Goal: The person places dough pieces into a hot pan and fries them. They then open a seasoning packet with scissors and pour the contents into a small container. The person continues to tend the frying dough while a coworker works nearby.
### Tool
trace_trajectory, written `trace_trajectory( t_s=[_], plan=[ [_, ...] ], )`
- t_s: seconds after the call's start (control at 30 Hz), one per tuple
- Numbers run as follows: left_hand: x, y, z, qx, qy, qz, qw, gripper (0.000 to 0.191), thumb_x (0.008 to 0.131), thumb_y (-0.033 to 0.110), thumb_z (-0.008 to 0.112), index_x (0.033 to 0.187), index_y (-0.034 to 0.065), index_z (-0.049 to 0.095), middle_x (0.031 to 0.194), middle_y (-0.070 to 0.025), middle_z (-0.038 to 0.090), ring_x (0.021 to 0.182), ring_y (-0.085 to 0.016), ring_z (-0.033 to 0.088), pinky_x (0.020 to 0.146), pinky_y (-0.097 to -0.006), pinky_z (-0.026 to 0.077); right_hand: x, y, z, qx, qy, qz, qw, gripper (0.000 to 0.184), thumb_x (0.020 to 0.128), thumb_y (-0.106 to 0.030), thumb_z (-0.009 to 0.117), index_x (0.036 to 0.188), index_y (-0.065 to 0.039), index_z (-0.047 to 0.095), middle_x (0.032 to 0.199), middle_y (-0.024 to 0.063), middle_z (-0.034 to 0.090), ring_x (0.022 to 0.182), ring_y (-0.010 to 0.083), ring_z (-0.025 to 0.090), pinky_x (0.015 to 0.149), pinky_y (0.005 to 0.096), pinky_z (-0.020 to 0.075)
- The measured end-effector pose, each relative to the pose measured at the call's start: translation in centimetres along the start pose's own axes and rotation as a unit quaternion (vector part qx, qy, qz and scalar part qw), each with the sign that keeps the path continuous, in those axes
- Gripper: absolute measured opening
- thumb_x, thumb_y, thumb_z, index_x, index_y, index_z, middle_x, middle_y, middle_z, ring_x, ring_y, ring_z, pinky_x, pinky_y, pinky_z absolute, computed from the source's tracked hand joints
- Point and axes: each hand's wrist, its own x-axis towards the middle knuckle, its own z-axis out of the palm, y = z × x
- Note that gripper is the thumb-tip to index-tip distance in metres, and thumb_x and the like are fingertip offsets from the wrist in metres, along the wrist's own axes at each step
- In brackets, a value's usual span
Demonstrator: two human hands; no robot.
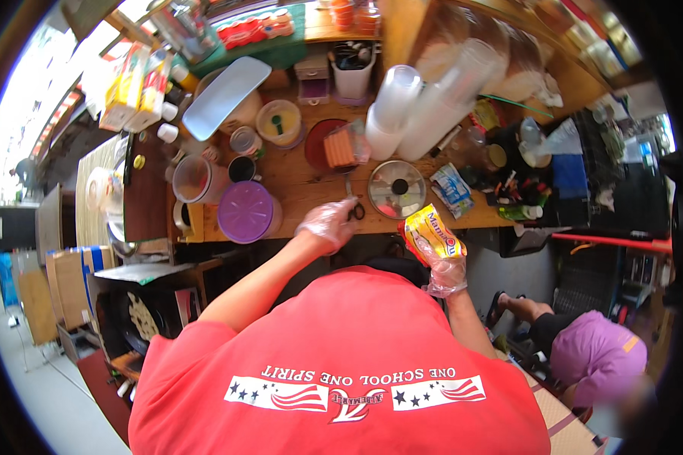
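Note:
My left hand (331, 223), in a clear plastic glove, is at the front edge of the wooden table (313, 196), on the dark-handled scissors (354, 211); whether its fingers grip them is hard to tell. My right hand (447, 272), gloved too, holds a yellow and red food packet (436, 234) just off the table's front edge. Between and behind my hands lies a glass pot lid (397, 190) with a black knob. Farther back, a pack of sausages (341, 148) in clear plastic rests on a dark red plate (317, 139).
A purple-lidded tub (245, 212), an open clear tub (192, 179) and a black cup (242, 169) stand at left. Stacked plastic cups (395, 94) and a blue-white packet (453, 190) are at right. A person in a purple shirt (597, 355) bends down at lower right.

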Motion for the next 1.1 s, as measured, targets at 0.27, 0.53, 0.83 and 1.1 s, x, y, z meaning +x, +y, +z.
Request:
trace_trajectory(
  t_s=[0.27,0.53,0.83,1.1],
  plan=[
    [15.3,7.2,6.9,0.124,-0.073,-0.003,0.99,0.061,0.096,0.025,0.066,0.151,0.0082,0.049,0.122,-0.0285,0.071,0.112,-0.041,0.072,0.093,-0.0507,0.058,-4.9,-0.6,-7.5,0.08,0.104,0.016,0.991,0.052,0.096,0.011,0.068,0.145,0.008,0.053,0.131,0.0182,0.07,0.114,0.0286,0.073,0.094,0.0439,0.0653],
    [15.3,13.9,9.1,0.027,0.009,-0.008,1.0,0.052,0.09,0.036,0.071,0.134,0.0081,0.064,0.108,-0.0277,0.074,0.106,-0.046,0.07,0.092,-0.054,0.055,-4.8,-3.7,-18.8,-0.019,0.116,-0.001,0.993,0.047,0.096,0.005,0.072,0.141,0.009,0.057,0.131,0.0172,0.071,0.115,0.0247,0.073,0.097,0.0392,0.0635],
    [22.4,19.1,15.0,0.012,0.092,-0.046,0.995,0.057,0.092,0.027,0.072,0.146,0.0104,0.061,0.127,-0.0272,0.07,0.122,-0.044,0.065,0.103,-0.051,0.052,0.3,-1.9,-27.8,0.114,0.049,0.032,0.992,0.047,0.093,0.002,0.079,0.135,0.006,0.06,0.141,0.0195,0.066,0.129,0.0241,0.066,0.108,0.0375,0.0558],
    [14.6,17.7,8.2,-0.061,-0.004,-0.009,0.998,0.069,0.087,0.027,0.079,0.15,0.0076,0.058,0.114,-0.0207,0.076,0.101,-0.03,0.074,0.09,-0.043,0.058,8.2,0.2,-21.9,0.017,-0.162,0.005,0.987,0.049,0.096,-0.006,0.078,0.138,0.006,0.058,0.139,0.0141,0.069,0.127,0.0194,0.067,0.106,0.0301,0.0539]
  ],
)
